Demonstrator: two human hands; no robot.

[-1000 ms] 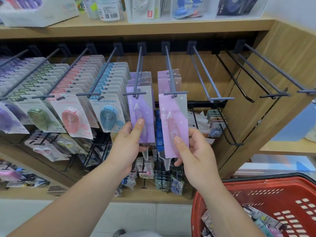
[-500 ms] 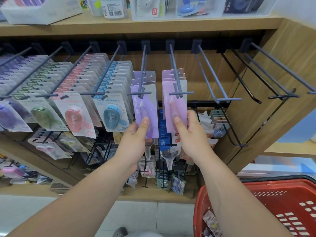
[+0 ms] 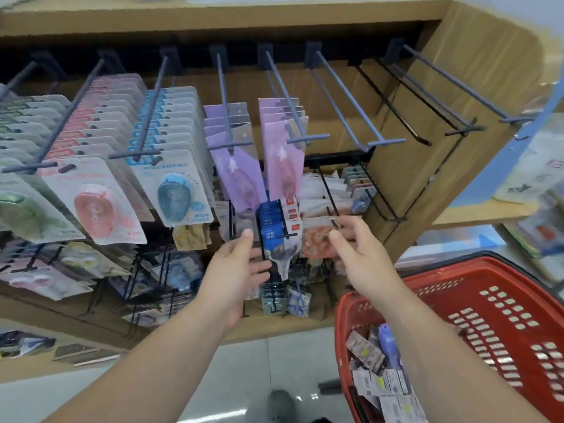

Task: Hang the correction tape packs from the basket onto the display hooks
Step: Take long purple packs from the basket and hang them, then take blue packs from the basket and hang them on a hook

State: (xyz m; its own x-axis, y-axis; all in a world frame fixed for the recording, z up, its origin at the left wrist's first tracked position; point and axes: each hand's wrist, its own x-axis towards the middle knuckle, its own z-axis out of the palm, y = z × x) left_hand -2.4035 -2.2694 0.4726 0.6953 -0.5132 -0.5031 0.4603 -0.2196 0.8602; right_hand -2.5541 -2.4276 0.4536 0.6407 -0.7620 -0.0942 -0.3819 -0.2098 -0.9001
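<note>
Head view: two bare forearms reach up at a wooden shelf (image 3: 213, 22) with a row of hooks (image 3: 225, 96). Left hand (image 3: 235, 270) is wide, fingers loosely spread, thumb up, holding nothing. Its thumb tip sits just under the lower end of the front purple pack (image 3: 235, 175); cannot tell if they touch. Right hand (image 3: 357, 257) is wide too, fingers relaxed and pointing at the lower racks (image 3: 323, 209), holding nothing.

The purple pack hangs at the front of its hook with a few more of the same behind it. The next hook to the right carries a lilac pack (image 3: 283, 160) in front of a short stack. Both front packs hang tilted, bottoms leaning toward each other. Right of them the empty hooks (image 3: 351, 99) stick out bare.

Left of the purple row hang full rows of blue packs (image 3: 171, 184), red packs (image 3: 94, 203) and green packs (image 3: 18, 209).

A red basket (image 3: 457, 300) sits at lower right under the right forearm, with loose packs (image 3: 381, 370) lying jumbled in its bottom. Pale floor (image 3: 244, 361) is below.
</note>
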